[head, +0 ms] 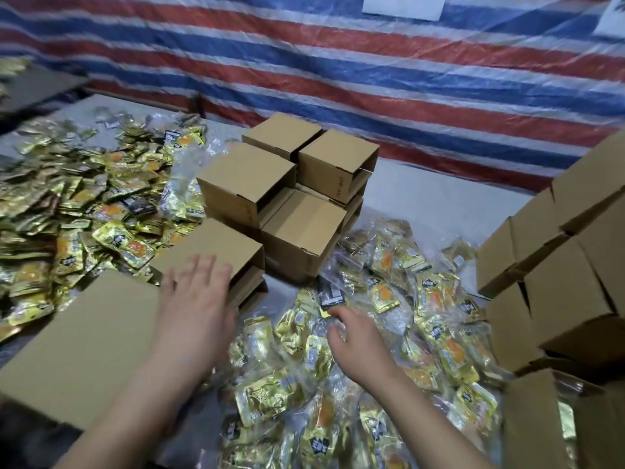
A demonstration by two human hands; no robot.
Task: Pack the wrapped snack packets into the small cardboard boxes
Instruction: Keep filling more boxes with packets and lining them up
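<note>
Overhead, a striped red, white and blue tarp [338,62] filled the upper half of the frame as a backdrop, its folds smeared by motion blur. Below it the grey worktop [422,187] showed bare only in a strip at centre right, between the central boxes and the boxes at the right edge. A heap of gold-wrapped snack packets [67,211] covered the left middle of the frame, and a second spread of packets in clear film [389,350] ran from the centre to the bottom edge, where it was cut off. A stack of small cardboard boxes [287,191] stood at centre, several with flaps ajar; what they held could not be seen. More boxes [558,265] were piled along the right edge, partly out of frame. A larger flat cardboard box [88,340] lay at lower left, just beside a small box [216,252] in front of the central stack.

Both forearms reached in from the bottom edge. The left hand [196,306] was spread, fingers straight and slightly apart, palm down, over the near corner of that small box; blur left it unclear whether it pressed the lid or only hovered. The right hand [355,336] lay on the clear-film packets with fingers loosely bent, fingertips touching a dark-labelled packet [331,296]; whether it pinched anything could not be told.
</note>
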